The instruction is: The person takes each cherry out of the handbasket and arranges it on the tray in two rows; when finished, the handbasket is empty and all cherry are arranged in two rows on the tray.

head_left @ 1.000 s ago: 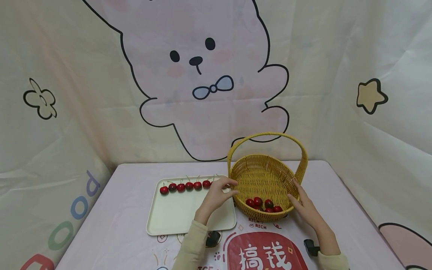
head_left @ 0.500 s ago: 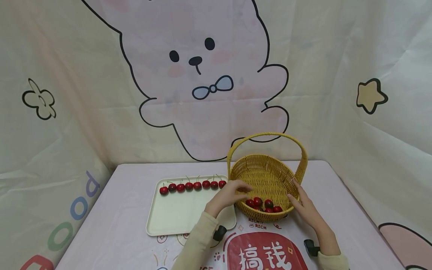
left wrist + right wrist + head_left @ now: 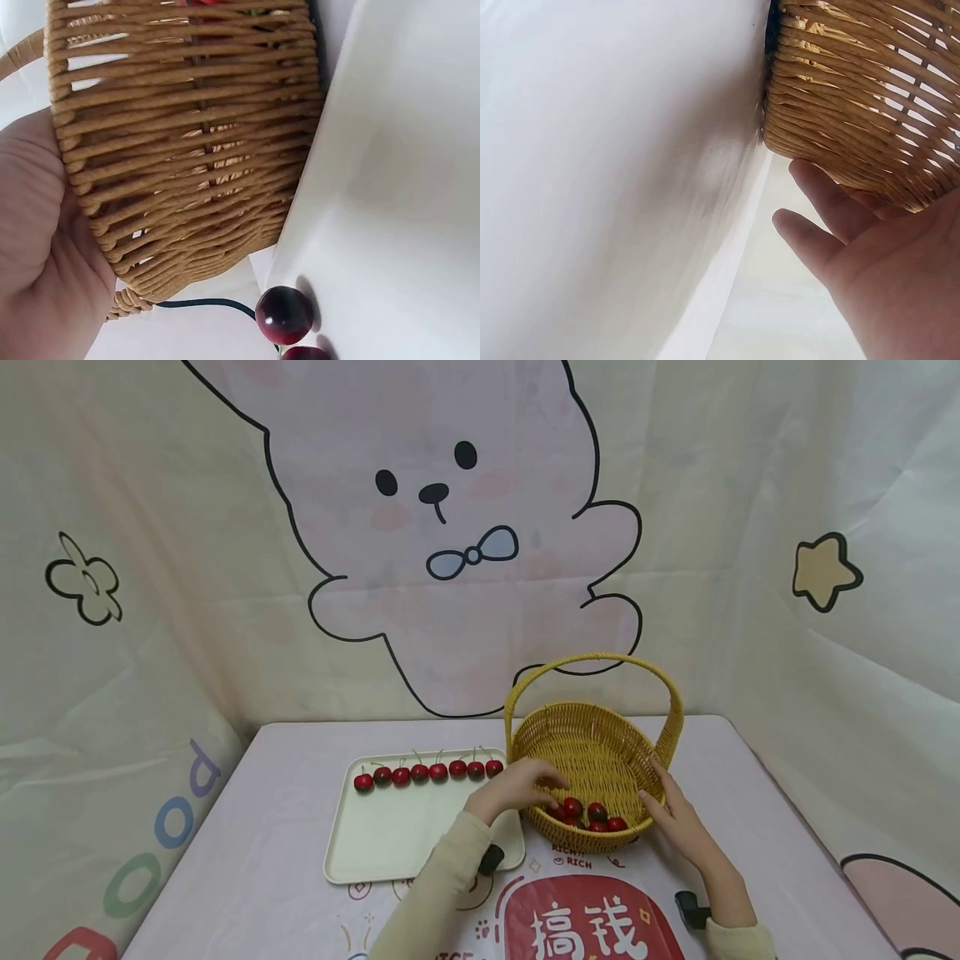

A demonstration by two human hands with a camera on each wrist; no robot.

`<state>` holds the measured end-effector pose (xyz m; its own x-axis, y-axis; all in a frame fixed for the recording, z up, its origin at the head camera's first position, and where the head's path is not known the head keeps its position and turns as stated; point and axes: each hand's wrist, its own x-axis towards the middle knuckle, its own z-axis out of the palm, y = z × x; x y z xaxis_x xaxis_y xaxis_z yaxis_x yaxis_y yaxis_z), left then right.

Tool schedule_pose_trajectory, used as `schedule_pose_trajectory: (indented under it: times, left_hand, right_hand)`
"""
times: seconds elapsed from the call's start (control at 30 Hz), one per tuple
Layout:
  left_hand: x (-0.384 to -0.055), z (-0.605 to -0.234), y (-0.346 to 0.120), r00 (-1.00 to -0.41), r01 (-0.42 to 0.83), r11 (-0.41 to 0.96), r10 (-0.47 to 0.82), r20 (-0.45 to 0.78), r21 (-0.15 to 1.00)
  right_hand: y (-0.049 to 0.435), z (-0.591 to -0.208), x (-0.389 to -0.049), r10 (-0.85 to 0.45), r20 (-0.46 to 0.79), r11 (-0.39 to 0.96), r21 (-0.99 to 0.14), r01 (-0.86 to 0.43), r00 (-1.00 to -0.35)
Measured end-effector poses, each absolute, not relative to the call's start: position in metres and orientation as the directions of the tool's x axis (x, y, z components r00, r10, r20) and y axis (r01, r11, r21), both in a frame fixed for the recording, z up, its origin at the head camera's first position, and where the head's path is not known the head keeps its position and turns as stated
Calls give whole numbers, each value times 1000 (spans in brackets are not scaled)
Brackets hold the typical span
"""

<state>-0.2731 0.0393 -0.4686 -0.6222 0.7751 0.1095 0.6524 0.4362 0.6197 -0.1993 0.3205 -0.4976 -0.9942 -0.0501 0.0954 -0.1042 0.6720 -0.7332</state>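
Note:
A yellow wicker basket (image 3: pixel 581 747) with a tall handle stands on the table, several dark red cherries (image 3: pixel 573 807) gathered at its near inside. My left hand (image 3: pixel 517 787) reaches over the left rim, thumb and fingers apart, fingertips right at the leftmost cherry. The basket wall (image 3: pixel 187 142) hides those fingertips in the left wrist view. On the right side, my right hand (image 3: pixel 681 827) holds the rim, its thumb toward the inside. Two of its fingers (image 3: pixel 810 244) show below the weave in the right wrist view. Along the back of a white tray (image 3: pixel 397 847) runs a row of stemmed cherries (image 3: pixel 420 773).
The tray lies left of the basket, its right edge close to the basket's side. A printed tablecloth (image 3: pixel 285 843) with a red patch (image 3: pixel 592 918) covers the table. Behind it hangs a cloth backdrop (image 3: pixel 480 635) with a cartoon animal.
My left hand has moved right, from the tray's right end over the rim and down to the cherries in the basket, uncovering the row's right end. The right hand and basket stay put.

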Motion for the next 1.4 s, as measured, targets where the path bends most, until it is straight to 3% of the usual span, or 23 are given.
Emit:
schedule_pose_trajectory:
  times: [0.23, 0.47, 0.87, 1.4]
  left_hand:
    - [-281, -465, 45, -575, 658, 459, 818, 4, 597]
    - [-285, -465, 51, -577, 636, 509, 813, -79, 580]
    - [-287, -467, 54, -559, 637, 508, 822, -105, 580]
    - [-286, -469, 56, -599, 586, 545, 790, -133, 600]
  right_hand:
    - [320, -495, -199, -49, 87, 672, -734, -97, -995]
    - [321, -497, -201, -49, 78, 671, -736, -91, -996]
    - [323, -500, -202, -59, 92, 666, -738, -108, -994]
    - [321, -498, -200, -57, 89, 668, -737, -104, -994]
